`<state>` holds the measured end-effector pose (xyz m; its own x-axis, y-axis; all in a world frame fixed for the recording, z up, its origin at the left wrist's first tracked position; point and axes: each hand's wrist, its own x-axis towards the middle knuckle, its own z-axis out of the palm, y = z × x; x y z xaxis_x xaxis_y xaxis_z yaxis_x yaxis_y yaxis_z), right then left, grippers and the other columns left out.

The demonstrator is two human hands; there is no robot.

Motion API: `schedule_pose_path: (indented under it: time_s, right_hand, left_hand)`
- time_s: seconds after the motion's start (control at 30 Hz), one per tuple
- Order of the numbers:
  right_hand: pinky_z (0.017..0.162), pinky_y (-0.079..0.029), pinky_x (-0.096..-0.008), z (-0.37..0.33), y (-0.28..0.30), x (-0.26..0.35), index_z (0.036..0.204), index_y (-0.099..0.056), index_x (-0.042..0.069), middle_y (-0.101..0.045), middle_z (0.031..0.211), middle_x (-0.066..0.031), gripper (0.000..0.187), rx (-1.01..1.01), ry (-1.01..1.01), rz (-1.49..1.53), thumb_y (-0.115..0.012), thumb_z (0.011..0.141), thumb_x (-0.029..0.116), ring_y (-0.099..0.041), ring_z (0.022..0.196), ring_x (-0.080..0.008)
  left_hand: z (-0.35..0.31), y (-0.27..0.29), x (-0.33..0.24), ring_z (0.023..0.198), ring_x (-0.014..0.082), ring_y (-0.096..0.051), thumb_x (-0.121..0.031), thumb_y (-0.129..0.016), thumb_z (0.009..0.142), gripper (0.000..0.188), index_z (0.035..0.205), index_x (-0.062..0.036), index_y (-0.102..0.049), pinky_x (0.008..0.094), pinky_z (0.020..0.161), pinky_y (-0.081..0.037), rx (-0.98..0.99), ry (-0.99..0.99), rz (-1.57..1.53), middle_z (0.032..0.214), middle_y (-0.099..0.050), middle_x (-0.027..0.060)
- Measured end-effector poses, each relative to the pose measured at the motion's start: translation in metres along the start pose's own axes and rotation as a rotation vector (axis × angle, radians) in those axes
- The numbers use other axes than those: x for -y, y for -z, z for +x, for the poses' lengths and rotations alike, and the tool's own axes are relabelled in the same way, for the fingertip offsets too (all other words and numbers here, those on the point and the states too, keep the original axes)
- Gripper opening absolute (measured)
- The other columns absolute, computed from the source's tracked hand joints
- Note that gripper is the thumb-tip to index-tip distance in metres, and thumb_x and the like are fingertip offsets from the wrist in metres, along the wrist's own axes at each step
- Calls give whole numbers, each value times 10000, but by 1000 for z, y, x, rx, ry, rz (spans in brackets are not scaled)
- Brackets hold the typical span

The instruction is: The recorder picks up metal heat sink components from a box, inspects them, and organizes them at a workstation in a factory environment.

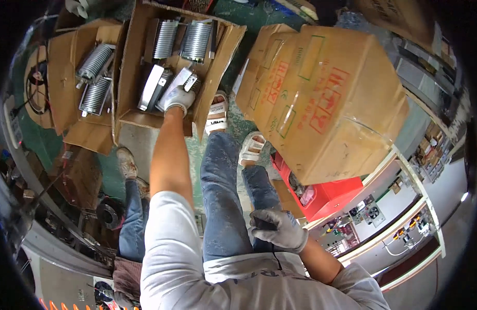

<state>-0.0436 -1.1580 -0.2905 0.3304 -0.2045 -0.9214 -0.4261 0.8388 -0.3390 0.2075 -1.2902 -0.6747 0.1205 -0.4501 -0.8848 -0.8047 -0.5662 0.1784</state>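
Down in the open cardboard box (129,77): left hand (178,98) grasping a finned metal part (182,78) — right hand (277,229) loosely curled, empty, braced on the thigh.

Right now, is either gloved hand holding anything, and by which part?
The left hand grips the near end of a flat metal part in the open cardboard box. The right hand rests on the thigh, holding nothing visible.

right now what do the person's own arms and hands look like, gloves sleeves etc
Both hands wear light grey knit work gloves: the left hand has a ribbed cuff at the wrist, and the right hand shows a darker coated palm side. The forearms are bare below short, pale grey-white shirt sleeves. No watch, bands or markings are visible.
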Motion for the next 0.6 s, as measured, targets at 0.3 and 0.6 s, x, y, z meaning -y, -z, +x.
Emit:
schedule_pose_path:
  time_s: [0.3, 0.6]
  right_hand:
    - [931, -464, -324, -93, -1, -4, 1292, -511, -47, -632, 1144, -109, 524, 23, 172, 377, -720, 845, 129, -591, 1050, -177]
    - [819, -481, -273, -182, 61, -25, 1177, -610, 38, -625, 960, -6, 392, -434, 538, 393, -735, 853, 220, -566, 887, -87]
  left_hand:
    - [-277, 107, -7, 711, 421, -644, -528, -621, 813, 532, 835, 3, -652, 456, 643, -499, -272, -154, -69, 768, -643, 250]
    - [-527, 206, -183, 498, 261, -570, -177, -721, 700, 170, 713, -33, -631, 350, 489, -418, -410, -768, 170, 550, -556, 114]
